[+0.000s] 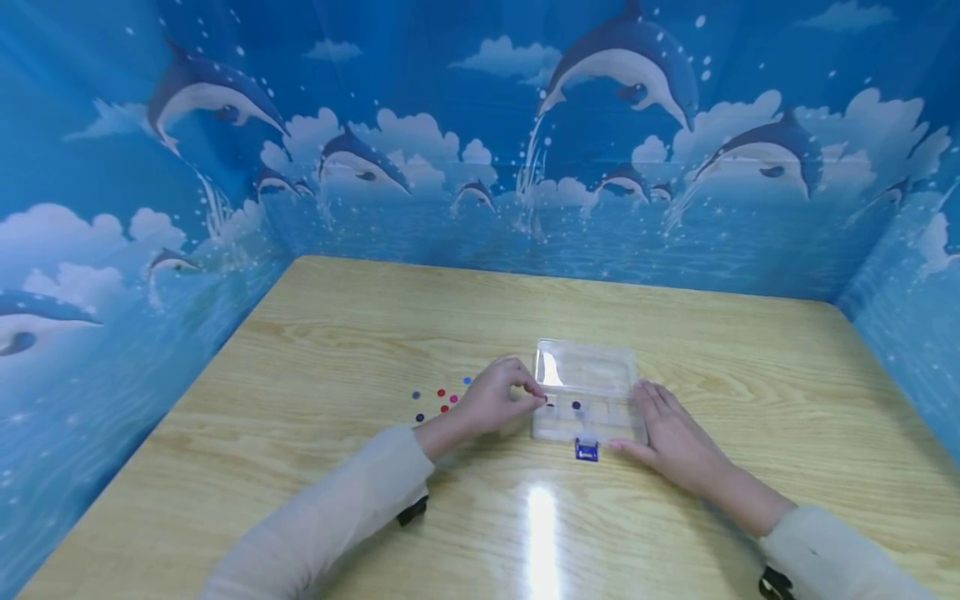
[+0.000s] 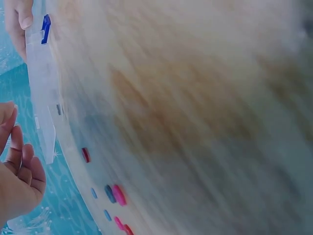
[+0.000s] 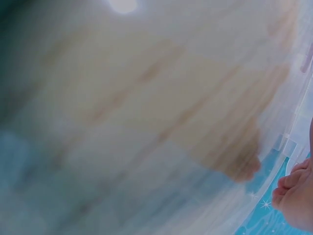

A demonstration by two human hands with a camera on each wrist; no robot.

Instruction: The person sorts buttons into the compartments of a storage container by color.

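Note:
A clear plastic compartment box [image 1: 558,430] lies on the table with its lid [image 1: 588,367] folded back and a blue latch [image 1: 587,449] at its front. My left hand [image 1: 495,396] is over the box's left end, pinching a small dark red button [image 1: 545,399] between thumb and forefinger; the fingers mostly cover it. Inside a compartment sits a dark button [image 1: 576,405]. My right hand [image 1: 675,437] holds the box's right end, thumb at the front edge and fingers along the side. Left of the box lie several loose buttons, among them a red one [image 1: 441,392] and a navy one [image 1: 420,417].
The wooden table [image 1: 375,317] extends around the box, with a bright light reflection near its front. A blue dolphin-print curtain [image 1: 450,125] hangs behind it and along both sides. Each sleeve has a dark strap at the wrist.

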